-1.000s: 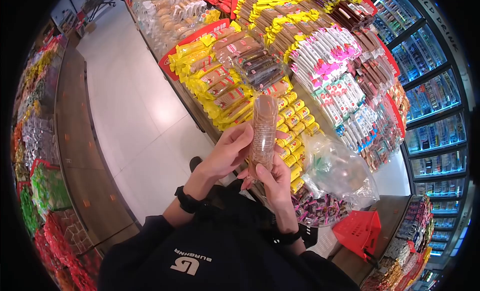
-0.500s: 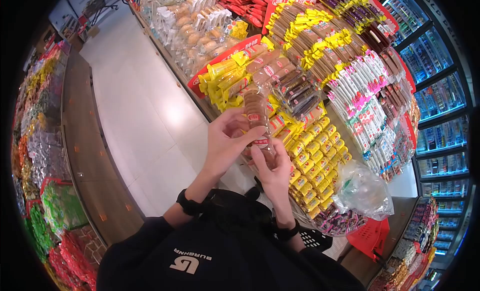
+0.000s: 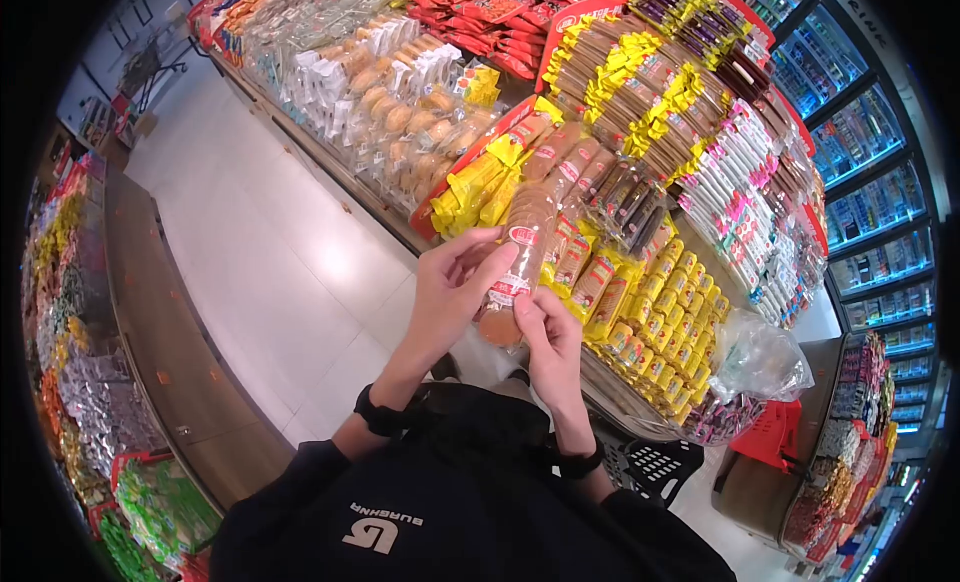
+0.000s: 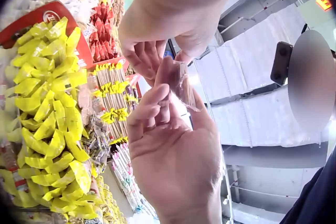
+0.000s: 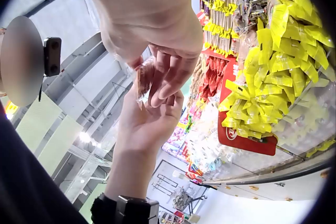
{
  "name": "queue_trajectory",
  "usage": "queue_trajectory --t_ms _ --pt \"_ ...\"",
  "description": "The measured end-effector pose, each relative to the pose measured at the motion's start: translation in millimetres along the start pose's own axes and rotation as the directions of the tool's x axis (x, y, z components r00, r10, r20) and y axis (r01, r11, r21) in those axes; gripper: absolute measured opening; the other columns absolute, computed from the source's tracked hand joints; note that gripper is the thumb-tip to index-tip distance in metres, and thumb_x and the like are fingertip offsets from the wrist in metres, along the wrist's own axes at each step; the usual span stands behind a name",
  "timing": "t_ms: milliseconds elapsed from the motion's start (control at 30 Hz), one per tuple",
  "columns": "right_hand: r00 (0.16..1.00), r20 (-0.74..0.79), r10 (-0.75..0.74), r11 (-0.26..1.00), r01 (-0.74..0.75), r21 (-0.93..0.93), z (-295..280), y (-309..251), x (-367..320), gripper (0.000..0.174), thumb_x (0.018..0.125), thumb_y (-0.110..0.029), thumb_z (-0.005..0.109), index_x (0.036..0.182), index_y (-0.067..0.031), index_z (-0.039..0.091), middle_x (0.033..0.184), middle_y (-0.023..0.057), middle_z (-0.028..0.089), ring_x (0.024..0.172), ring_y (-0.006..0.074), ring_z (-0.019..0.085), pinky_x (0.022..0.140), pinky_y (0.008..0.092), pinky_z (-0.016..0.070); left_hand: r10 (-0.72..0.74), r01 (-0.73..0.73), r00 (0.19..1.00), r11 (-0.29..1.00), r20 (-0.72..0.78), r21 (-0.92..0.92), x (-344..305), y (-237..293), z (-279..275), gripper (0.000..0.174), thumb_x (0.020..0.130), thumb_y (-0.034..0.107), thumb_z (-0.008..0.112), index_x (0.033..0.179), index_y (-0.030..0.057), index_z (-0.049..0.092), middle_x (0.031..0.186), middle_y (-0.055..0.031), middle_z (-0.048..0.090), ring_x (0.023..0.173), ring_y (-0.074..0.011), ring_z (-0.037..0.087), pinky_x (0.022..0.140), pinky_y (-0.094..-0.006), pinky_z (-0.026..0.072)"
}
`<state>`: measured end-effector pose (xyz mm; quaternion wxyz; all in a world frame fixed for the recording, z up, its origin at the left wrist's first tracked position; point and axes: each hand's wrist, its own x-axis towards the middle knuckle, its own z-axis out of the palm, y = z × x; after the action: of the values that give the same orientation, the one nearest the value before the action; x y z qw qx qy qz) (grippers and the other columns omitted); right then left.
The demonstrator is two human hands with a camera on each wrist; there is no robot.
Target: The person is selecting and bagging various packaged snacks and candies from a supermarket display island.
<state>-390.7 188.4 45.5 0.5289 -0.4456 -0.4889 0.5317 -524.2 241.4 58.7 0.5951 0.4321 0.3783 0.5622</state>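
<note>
In the head view both hands hold a clear plastic snack pack [image 3: 531, 213] of overlapping round brown slices with red-and-white labels, its label side facing up. My left hand [image 3: 455, 282] grips its left side, thumb across the front between the labels. My right hand [image 3: 553, 347] pinches the lower right edge, thumb on the front and fingers curled behind. Seen from the left wrist, the pack's end [image 4: 181, 85] shows between the two hands, its wrapper crinkled. The right wrist view catches the brown slices [image 5: 144, 82] edge-on, partly hidden by fingers.
Beyond the hands stands a sloping snack display with yellow packets [image 3: 475, 192], small yellow rolls [image 3: 665, 327] and a red divider sign [image 3: 425, 217]. A clear plastic bag [image 3: 760, 357] lies at its right end. Black basket [image 3: 655, 462] below; red basket [image 3: 770, 432] farther right. Tiled aisle [image 3: 290, 272] at left.
The pack was turned from its plain printed back to its labelled front, and both hands have shifted their hold on it. The view has swung, moving the display rightward lately.
</note>
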Motion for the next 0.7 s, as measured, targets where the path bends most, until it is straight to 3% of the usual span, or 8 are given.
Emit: queue_trajectory --t_ms 33,133,367,467,700 --pt "1.0 -0.016 -0.022 1.0 0.021 -0.023 2 5 1 0.025 0.102 -0.019 0.046 0.11 0.0025 0.056 0.073 0.0012 0.059 0.063 0.0056 0.055 0.06 0.0231 0.0448 0.012 -0.012 1.0 1.0 0.013 0.017 0 -4 -2 0.033 0.086 0.004 0.07 0.116 -0.0064 0.06 0.096 -0.0099 0.068 0.086 -0.0095 0.063 0.08 -0.0239 0.05" --pt "0.999 -0.048 -0.01 0.99 0.017 0.138 14 2 1 0.025 0.103 -0.019 0.044 0.111 0.0019 0.055 0.074 0.0022 0.059 0.061 0.0061 0.054 0.057 0.0233 0.0436 0.025 -0.035 0.994 0.995 0.109 0.089 -2 -7 -10 0.038 0.086 0.005 0.07 0.119 -0.0073 0.059 0.098 -0.0103 0.068 0.089 -0.0119 0.064 0.082 -0.026 0.0499" --pt "0.996 -0.091 -0.016 0.994 0.026 0.106 14 7 7 0.029 0.104 -0.021 0.04 0.114 0.0021 0.054 0.077 0.0041 0.059 0.057 0.0079 0.054 0.053 0.022 0.0425 0.038 -0.057 0.98 0.994 0.197 0.09 -4 -10 -14 0.038 0.089 0.007 0.066 0.123 -0.0076 0.057 0.103 -0.0114 0.068 0.094 -0.0131 0.064 0.085 -0.0258 0.0487" --pt "0.994 -0.108 -0.004 0.993 0.017 0.117 15 0 9 0.029 0.104 -0.022 0.04 0.114 0.0017 0.055 0.077 0.0039 0.058 0.057 0.0075 0.053 0.052 0.022 0.0419 -0.039 0.04 0.988 0.999 0.152 -0.003 -4 -4 -13 0.034 0.093 0.007 0.061 0.123 -0.0081 0.057 0.107 -0.0114 0.066 0.096 -0.0117 0.062 0.087 -0.0252 0.048" --pt "0.99 -0.134 -0.045 0.999 0.047 0.01 15 0 10 0.03 0.104 -0.023 0.04 0.111 0.0014 0.056 0.07 0.0026 0.057 0.054 0.0072 0.052 0.05 0.0224 0.0414 -0.015 0.013 0.99 1.0 0.14 0.014 0 -7 -16 0.034 0.094 0.009 0.06 0.124 -0.0081 0.056 0.107 -0.0098 0.065 0.097 -0.0102 0.06 0.088 -0.0249 0.0468"
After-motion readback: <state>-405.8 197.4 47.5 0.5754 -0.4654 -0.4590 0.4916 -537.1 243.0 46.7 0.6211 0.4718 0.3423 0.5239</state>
